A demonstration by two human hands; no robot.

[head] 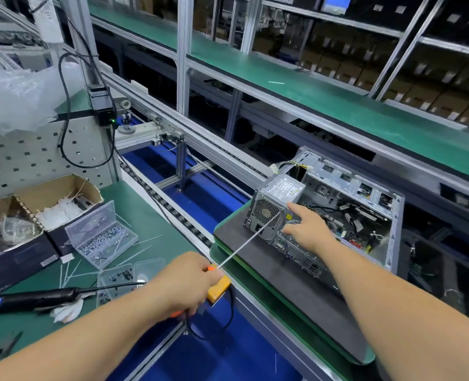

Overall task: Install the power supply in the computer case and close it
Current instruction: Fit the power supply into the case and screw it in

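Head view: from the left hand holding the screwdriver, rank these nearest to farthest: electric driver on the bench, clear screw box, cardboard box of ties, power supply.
From the left hand:
1. Electric driver, on the bench to its left.
2. Clear screw box, up and left.
3. Power supply, ahead to the right in the case; close to the screw box.
4. Cardboard box of ties, far left.

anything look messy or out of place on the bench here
Yes. White cable ties lie scattered loose on the green bench mat, outside the torn cardboard box holding the rest. A crumpled white rag lies under the black electric screwdriver. The grey computer case sits square.
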